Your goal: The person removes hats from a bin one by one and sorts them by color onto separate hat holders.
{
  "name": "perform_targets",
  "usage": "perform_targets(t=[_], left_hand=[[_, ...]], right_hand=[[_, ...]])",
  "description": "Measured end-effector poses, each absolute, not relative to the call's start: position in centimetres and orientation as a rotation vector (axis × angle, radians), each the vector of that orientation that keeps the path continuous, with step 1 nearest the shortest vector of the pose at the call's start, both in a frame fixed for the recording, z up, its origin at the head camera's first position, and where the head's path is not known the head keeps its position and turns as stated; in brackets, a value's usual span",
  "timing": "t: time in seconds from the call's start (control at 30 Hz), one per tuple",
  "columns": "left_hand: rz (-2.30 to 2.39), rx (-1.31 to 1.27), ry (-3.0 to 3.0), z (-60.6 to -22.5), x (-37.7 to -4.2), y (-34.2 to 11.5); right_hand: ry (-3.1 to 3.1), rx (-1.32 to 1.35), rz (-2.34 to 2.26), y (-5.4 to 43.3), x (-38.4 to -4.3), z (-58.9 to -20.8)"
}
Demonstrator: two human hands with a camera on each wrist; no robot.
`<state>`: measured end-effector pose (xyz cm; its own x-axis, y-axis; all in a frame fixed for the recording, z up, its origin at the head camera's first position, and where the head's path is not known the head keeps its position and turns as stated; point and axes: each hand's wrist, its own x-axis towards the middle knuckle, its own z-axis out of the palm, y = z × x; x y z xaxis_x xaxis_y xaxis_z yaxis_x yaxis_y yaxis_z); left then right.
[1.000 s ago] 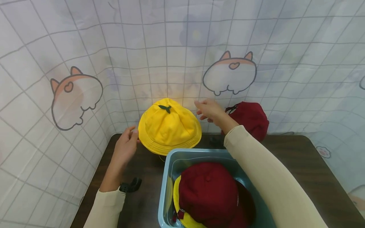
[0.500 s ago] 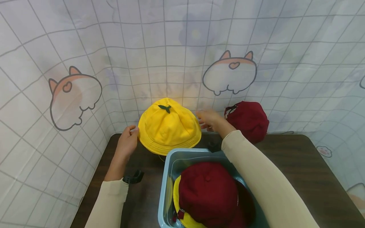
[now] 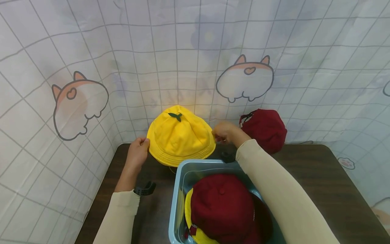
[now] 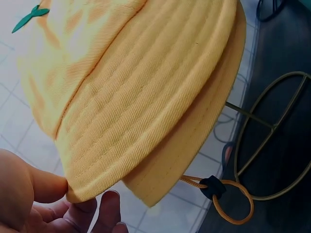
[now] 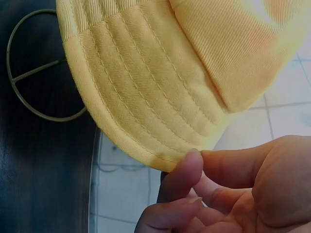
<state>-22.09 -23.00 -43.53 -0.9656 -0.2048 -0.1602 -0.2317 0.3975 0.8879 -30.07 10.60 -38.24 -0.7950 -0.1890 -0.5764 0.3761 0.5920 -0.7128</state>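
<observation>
A yellow bucket hat [image 3: 181, 135] with a green sprout on its crown sits on a wire stand [image 4: 279, 131] at the back of the table. My left hand [image 3: 137, 152] pinches the left edge of its brim between thumb and fingers. At the opposite edge my right hand [image 3: 230, 133] pinches the brim with thumb and forefinger, the other fingers curled below. A cord loop [image 4: 238, 204] with a black toggle hangs under the hat in the left wrist view. The upper part of the stand is hidden inside the hat.
In front stands a blue plastic bin [image 3: 176, 203] holding a dark red cap [image 3: 223, 206] on top of a yellow hat [image 3: 204, 237]. Another dark red cap [image 3: 265, 130] is at the back right. A grid-patterned curtain [image 3: 179, 51] closes off the back and sides.
My right hand has come down and in to the brim's right edge and closed on it. My left fingers have tightened on the left edge. The hat has barely moved.
</observation>
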Motion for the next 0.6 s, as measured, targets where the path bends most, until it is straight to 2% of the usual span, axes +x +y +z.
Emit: perform_targets(t=[0.37, 0.6], left_hand=[[1.712, -0.407, 2.504, -44.0, -22.4, -23.0], [1.704, -0.403, 2.482, -45.1, -22.8, -23.4]], right_hand=[[2.233, 0.12, -1.115, 11.0, -30.8, -39.0], [2.291, 0.098, -0.913, 10.7, -31.5, -38.8]])
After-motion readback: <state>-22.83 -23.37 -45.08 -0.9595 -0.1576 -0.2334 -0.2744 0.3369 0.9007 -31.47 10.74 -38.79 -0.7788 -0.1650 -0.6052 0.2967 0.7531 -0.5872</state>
